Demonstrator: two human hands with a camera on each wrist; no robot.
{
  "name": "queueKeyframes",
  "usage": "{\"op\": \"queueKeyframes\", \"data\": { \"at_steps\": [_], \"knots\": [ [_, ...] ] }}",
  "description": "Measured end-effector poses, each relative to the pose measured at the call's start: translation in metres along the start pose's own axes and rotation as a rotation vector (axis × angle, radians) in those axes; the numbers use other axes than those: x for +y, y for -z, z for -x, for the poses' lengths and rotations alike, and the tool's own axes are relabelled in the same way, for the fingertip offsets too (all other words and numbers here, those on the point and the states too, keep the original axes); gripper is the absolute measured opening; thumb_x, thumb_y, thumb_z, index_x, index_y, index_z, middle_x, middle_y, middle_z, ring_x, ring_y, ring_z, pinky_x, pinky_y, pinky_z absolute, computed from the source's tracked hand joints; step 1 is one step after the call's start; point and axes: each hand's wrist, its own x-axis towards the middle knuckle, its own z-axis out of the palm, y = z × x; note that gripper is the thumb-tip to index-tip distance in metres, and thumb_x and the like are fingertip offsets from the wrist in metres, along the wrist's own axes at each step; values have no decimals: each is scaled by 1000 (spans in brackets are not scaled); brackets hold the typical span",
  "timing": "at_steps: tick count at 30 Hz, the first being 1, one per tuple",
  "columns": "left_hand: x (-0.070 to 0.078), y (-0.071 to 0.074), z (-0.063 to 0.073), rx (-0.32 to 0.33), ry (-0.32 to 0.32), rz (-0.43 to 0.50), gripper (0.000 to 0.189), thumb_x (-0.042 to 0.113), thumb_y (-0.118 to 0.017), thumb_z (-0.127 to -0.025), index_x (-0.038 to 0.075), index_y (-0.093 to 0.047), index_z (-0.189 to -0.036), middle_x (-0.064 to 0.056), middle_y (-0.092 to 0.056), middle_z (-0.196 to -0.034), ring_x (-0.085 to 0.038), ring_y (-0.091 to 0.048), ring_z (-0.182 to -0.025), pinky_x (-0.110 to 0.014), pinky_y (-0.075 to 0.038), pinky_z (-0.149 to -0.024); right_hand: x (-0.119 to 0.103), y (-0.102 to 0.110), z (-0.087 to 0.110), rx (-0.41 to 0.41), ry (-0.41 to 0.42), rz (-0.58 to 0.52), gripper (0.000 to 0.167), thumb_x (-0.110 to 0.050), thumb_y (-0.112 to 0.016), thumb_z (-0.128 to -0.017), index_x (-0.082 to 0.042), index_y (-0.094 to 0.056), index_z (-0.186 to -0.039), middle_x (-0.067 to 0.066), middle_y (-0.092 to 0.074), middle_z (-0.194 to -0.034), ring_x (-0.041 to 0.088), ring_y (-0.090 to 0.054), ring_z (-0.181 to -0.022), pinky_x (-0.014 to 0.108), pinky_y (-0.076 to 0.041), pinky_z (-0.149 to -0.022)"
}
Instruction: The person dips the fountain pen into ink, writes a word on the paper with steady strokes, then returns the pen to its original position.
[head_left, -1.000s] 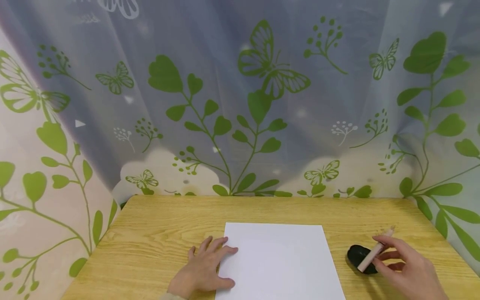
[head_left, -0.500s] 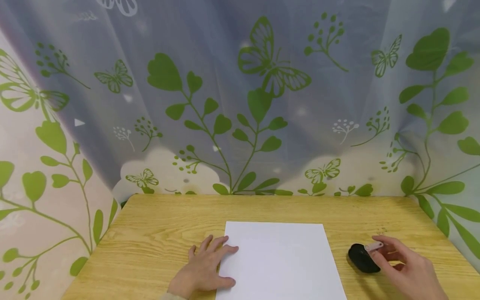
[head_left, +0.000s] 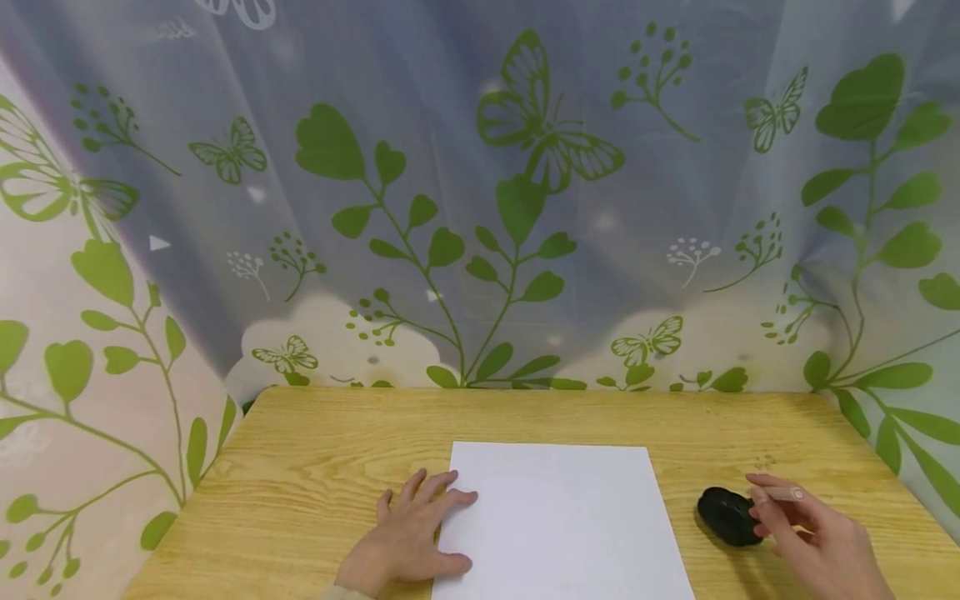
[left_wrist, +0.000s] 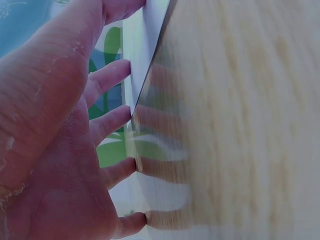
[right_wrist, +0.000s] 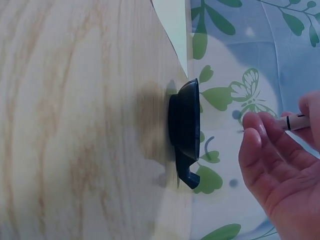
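The right hand (head_left: 825, 537) has its thumb and fingertips closed in a pinch on a slim, pale, cylindrical stick (head_left: 783, 493). Much of the stick lies behind the digits, and what it is made of is hard to tell. The head view shows a small round mark near its exposed end; the right-wrist view instead shows a dark band around it, with the stick running out of sight behind the thumb.

Just left of that hand sits a glossy black, oval object (head_left: 726, 517), its material unclear. From the head the fingertips overlap its edge, yet the right-wrist view shows a gap between them. Only that side-on view brings out its narrow foot, flared body and bent projection at one end.

The left hand (head_left: 412, 533) is spread wide and grasps nothing. Its thumb and forefinger rest over the near side of a white, flat sheet of paper (head_left: 558, 525), which lies between the hands and is cut off at the bottom of the head view. The left-wrist view crops the thumb but shows the outer fingertips touching the yellowish wood-grain table (head_left: 315, 450), reflected in its surface. Faint specks (head_left: 765, 461) lie beyond the right hand, too small to identify.
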Motion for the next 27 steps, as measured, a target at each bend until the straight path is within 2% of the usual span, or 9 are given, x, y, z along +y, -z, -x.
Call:
{"op": "queueKeyframes", "data": {
  "at_steps": [3,5,8,10,11,17,20,23,27],
  "knots": [
    [-1,0,-1,-2,2,6,73,52,-79,-77,36,-54,-144,-2,-38,-162,-49,-26,-151,-89,-19,-102,1,-2,1,28,8,9,23,-25,-59,-105,-10,-74,-115,-53,-44,-102,-5,-65,-68,21,-56,-54],
    [-1,0,-1,-4,2,12,73,52,-79,-77,36,-54,-144,-2,-38,-162,-49,-25,-151,-89,-18,-103,1,-2,2,44,12,11,22,-24,-61,-104,-10,-73,-115,-48,-52,-99,-5,-66,-67,20,-55,-54],
    [-1,0,-1,-6,0,15,74,52,-80,-77,36,-54,-144,-2,-38,-162,-50,-25,-151,-89,-18,-102,0,-2,4,38,-31,-3,26,-30,-62,-103,-10,-71,-117,-26,-70,-89,-2,-67,-66,22,-55,-53],
    [-1,0,-1,-6,-2,9,74,52,-80,-76,36,-54,-144,-2,-38,-162,-50,-26,-151,-89,-18,-102,0,-1,5,43,-42,-3,25,-32,-63,-102,-12,-69,-115,-11,-76,-82,-1,-67,-65,22,-53,-51],
    [-1,0,-1,-8,-3,7,74,53,-80,-76,36,-54,-144,-2,-38,-162,-50,-26,-150,-89,-19,-101,-1,-1,6,51,-46,-15,24,-33,-65,-101,-12,-68,-113,-8,-76,-81,-1,-67,-65,22,-52,-51],
    [0,2,-3,-26,-10,10,73,52,-80,-77,35,-54,-143,-3,-37,-162,-52,-26,-150,-91,-19,-100,0,-5,7,146,7,29,17,-23,-77,-92,-11,-66,-98,-14,-65,-64,4,-53,-49,21,-38,-45],
    [0,2,-3,-27,-9,8,73,52,-80,-76,34,-54,-143,-4,-38,-162,-52,-27,-149,-91,-19,-100,2,-5,5,125,-55,53,20,-28,-75,-94,-10,-65,-97,-10,-62,-60,8,-48,-46,23,-36,-44],
    [0,2,-3,-23,-10,3,74,52,-79,-76,34,-53,-143,-4,-38,-162,-52,-27,-149,-91,-18,-100,3,-5,4,76,-122,42,25,-34,-71,-97,-10,-65,-100,-6,-67,-63,11,-51,-48,24,-38,-46],
    [0,1,-3,-21,-20,7,75,52,-79,-77,33,-52,-144,-6,-38,-162,-53,-27,-149,-91,-17,-100,4,-6,3,42,-146,21,28,-36,-70,-97,-9,-66,-103,-6,-70,-67,11,-57,-51,25,-42,-47]
  ]
}}
